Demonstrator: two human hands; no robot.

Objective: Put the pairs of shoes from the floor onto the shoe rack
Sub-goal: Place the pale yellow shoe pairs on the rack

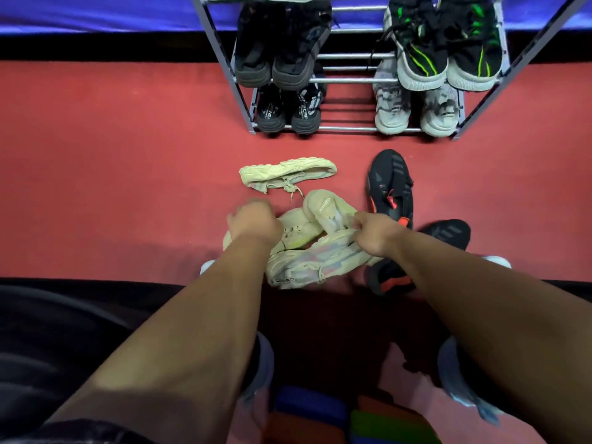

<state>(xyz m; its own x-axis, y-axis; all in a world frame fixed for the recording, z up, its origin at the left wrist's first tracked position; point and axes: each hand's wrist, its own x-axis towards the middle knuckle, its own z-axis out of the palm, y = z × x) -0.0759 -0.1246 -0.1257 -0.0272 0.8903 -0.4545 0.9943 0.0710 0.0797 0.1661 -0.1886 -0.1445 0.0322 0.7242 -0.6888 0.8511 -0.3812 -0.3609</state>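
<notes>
Cream shoes (320, 262) lay heaped before the shoe rack (352, 81). Fingers of the right hand (374, 233) pinched one; the left hand (253, 222) was curled, its hold blurred.

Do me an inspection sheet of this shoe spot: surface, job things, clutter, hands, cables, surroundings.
Surface: red floor.
Job's things: rack with four pairs in clear view; cream shoes heaped, lone shoe on its side; two black-red shoes on floor.
Clutter: coloured shapes at bottom, unclear.
Grips: right hand pinches a cream shoe; left hand curled at the heap, grip blurred.
Cables: nothing seen.
Surroundings: blue cloth behind rack.
</notes>
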